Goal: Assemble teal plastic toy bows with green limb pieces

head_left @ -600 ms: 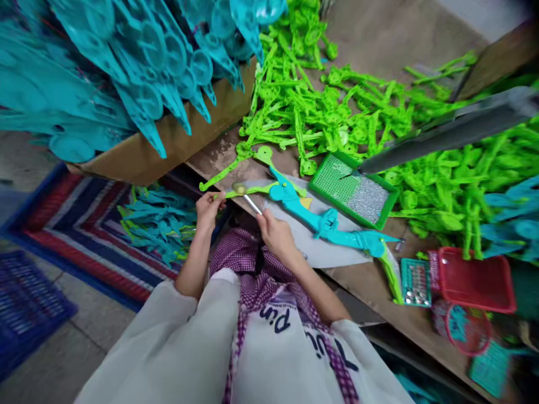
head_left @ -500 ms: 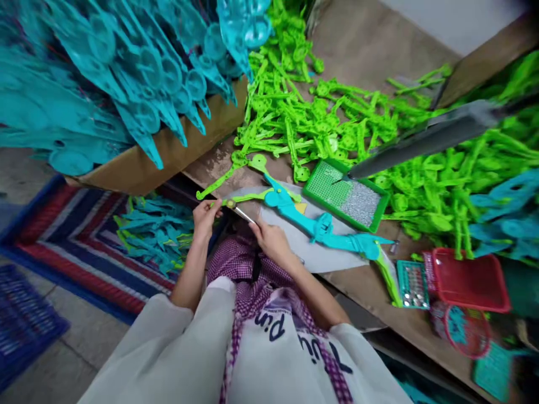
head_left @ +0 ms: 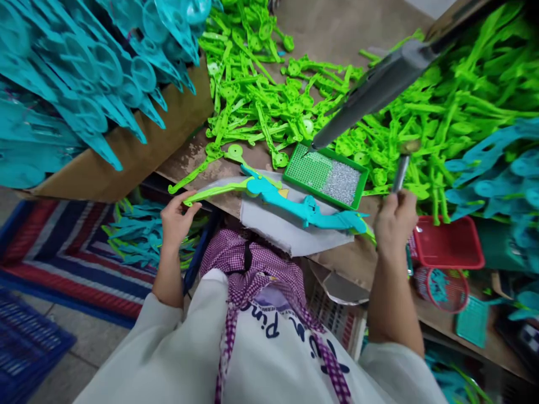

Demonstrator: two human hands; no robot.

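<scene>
The left hand (head_left: 176, 224) pinches the toy's (head_left: 281, 201) left tip; the right hand (head_left: 394, 224) grips a tool (head_left: 401, 173), its head pointing away. The toy lies over a pale sheet (head_left: 295, 238), long axis left to right, slanting nearer rightward: blue middle, slim lime ends. Beyond: a green tray (head_left: 361, 193), then lime parts (head_left: 261, 106).

The tray (head_left: 311, 168) lies behind the assembly (head_left: 286, 203) (a carton (head_left: 170, 148) stands left).
</scene>
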